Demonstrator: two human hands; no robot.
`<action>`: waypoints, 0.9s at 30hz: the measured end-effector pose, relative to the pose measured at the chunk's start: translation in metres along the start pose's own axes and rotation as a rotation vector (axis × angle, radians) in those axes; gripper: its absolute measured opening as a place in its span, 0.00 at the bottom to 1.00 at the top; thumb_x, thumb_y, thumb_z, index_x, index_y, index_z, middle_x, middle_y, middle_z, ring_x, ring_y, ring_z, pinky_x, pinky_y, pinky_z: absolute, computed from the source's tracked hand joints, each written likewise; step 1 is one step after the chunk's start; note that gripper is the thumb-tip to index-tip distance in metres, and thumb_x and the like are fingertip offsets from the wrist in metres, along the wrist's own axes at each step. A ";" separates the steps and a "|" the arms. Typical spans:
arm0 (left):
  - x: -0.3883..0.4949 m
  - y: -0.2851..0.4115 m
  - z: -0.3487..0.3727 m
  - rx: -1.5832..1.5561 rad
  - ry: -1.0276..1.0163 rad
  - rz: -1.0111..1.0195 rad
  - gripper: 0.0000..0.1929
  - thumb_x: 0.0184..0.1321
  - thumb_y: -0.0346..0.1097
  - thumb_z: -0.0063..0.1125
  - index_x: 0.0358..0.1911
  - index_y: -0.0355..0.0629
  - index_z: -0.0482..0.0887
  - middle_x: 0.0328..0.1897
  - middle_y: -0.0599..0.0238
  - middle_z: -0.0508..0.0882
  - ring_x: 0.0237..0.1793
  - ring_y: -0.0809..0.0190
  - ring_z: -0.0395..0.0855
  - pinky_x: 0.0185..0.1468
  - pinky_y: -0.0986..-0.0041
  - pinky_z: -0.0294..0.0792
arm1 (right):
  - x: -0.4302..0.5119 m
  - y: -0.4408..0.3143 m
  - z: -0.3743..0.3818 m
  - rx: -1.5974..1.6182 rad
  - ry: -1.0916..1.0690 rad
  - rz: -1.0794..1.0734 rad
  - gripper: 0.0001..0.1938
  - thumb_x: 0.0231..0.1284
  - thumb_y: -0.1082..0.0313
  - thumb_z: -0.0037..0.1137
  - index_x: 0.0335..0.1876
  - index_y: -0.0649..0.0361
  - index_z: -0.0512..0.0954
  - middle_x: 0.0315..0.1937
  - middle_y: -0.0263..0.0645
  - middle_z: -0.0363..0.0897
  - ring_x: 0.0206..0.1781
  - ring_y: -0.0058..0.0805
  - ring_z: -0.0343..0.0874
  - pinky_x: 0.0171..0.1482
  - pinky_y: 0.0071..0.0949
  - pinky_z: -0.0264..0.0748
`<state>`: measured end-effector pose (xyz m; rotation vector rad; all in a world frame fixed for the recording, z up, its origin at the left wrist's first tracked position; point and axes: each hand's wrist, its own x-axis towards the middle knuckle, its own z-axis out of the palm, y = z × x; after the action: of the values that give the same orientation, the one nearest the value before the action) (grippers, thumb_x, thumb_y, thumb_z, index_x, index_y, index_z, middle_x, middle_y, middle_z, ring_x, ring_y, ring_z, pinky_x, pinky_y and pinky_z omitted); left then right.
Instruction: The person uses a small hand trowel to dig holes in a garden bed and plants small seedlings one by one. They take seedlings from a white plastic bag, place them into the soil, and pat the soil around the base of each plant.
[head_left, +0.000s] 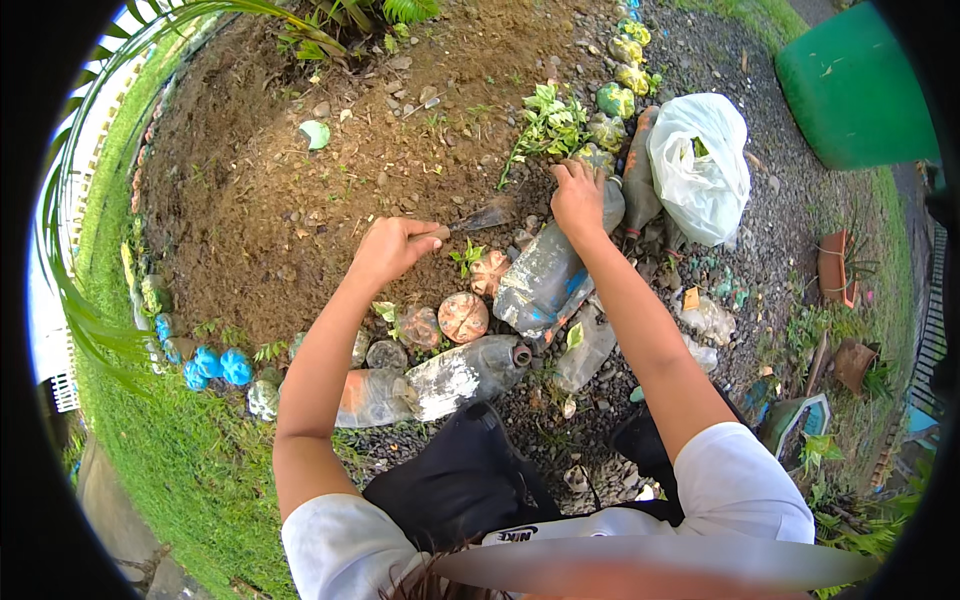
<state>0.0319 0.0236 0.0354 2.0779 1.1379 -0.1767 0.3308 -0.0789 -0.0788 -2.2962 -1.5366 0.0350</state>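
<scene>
My left hand (396, 246) grips the wooden handle of a small garden trowel (484, 217). Its dark blade points right and lies against the brown soil (300, 247). My right hand (579, 196) reaches down at the bed's edge, beside a large clear plastic bottle (541, 279) smeared with old paint. Its fingertips are bent towards the soil, and whether they hold anything is hidden. Just beyond those fingers lie cut leafy stems (551, 120) with pale green leaves. A small seedling (468, 256) grows below the trowel blade.
Upended painted bottles (463, 317) edge the bed. Loose bottles (469, 375) lie before my knees. A white plastic bag (697, 169) with leaves inside stands right, near a green bin (859, 90). A terracotta planter (836, 268) sits farther right. Grass (180, 465) borders the left.
</scene>
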 end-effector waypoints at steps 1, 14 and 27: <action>0.004 -0.008 0.009 -0.188 -0.028 -0.203 0.18 0.64 0.43 0.69 0.56 0.48 0.89 0.29 0.67 0.90 0.26 0.68 0.85 0.32 0.70 0.76 | -0.002 0.000 -0.002 0.001 0.005 0.050 0.18 0.54 0.76 0.55 0.53 0.54 0.82 0.58 0.43 0.80 0.70 0.43 0.71 0.75 0.60 0.55; -0.017 0.030 -0.006 0.391 0.140 0.290 0.14 0.62 0.43 0.67 0.52 0.62 0.92 0.33 0.58 0.89 0.31 0.55 0.89 0.35 0.65 0.80 | 0.000 0.000 -0.010 -0.100 -0.101 0.188 0.09 0.51 0.70 0.59 0.36 0.50 0.88 0.50 0.36 0.83 0.63 0.41 0.74 0.74 0.63 0.53; -0.045 0.031 -0.029 0.390 0.151 0.197 0.14 0.61 0.43 0.68 0.50 0.53 0.92 0.36 0.56 0.90 0.35 0.49 0.89 0.39 0.59 0.79 | -0.002 0.007 0.000 -0.003 0.004 0.183 0.10 0.54 0.72 0.57 0.35 0.48 0.88 0.49 0.33 0.84 0.63 0.38 0.74 0.74 0.59 0.54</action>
<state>0.0228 0.0022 0.0930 2.5721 1.0394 -0.1582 0.3364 -0.0831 -0.0817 -2.4302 -1.3212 0.0759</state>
